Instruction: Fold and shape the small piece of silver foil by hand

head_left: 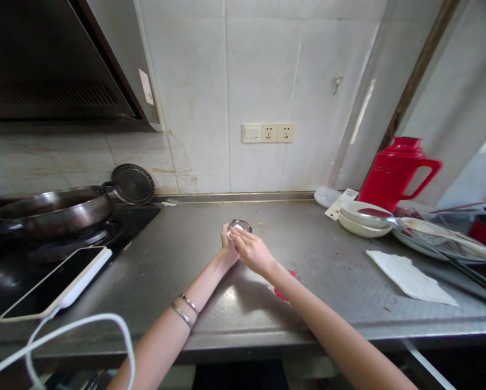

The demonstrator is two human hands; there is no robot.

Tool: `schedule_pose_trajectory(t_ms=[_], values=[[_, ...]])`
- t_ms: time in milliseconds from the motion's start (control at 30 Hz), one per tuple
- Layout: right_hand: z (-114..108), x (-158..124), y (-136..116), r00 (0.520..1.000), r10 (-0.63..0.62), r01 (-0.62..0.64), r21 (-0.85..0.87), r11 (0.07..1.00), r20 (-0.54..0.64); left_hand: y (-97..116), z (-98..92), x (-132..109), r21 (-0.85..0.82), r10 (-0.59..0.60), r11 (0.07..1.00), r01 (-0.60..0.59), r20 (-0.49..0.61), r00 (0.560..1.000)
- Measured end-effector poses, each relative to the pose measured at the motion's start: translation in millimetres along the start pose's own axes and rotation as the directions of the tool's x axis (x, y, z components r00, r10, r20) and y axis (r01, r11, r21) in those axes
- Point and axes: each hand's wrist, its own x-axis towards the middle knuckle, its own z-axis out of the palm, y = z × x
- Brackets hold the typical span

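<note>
Both my hands meet at the middle of the steel counter (pixel 316 260) around a small clear glass dish (pixel 240 225). My left hand (pixel 228 250) cups the dish from the near left side, fingers closed on it. My right hand (pixel 251 250) lies over the left, its fingers pinched at the dish's rim on a small white bit. Two thin bracelets (pixel 185 310) sit on my left wrist. A red scrap (pixel 282 294) shows on the counter under my right forearm.
A dark wok (pixel 51 211) sits on the stove at left, with a round lid (pixel 134 184) against the wall. A phone (pixel 56 283) with a white cable lies near the front left. At right are stacked bowls (pixel 364 219), a red jug (pixel 393 170), plates and a paper napkin (pixel 409 277).
</note>
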Motion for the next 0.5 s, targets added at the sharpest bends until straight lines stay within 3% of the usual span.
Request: schedule_pose_trajectory(t_ms=[133, 300, 500], values=[[-12, -3, -2, 0.997, -0.083, 0.083, -0.037, 0.996, 0.004, 4, 4.6, -11, 0.013, -0.103, 0.995, 0.104, -0.010, 0.995], [-26, -18, 6, 0.990, -0.140, 0.140, -0.013, 0.990, 0.026, 11, 13.7, -18, 0.121, -0.305, 0.941, 0.317, -0.109, 0.946], [-33, -41, 19, 0.988, -0.153, 0.153, -0.006, 0.988, 0.011, 15, 12.9, -19, 0.145, -0.387, 0.903, 0.405, -0.138, 0.912]])
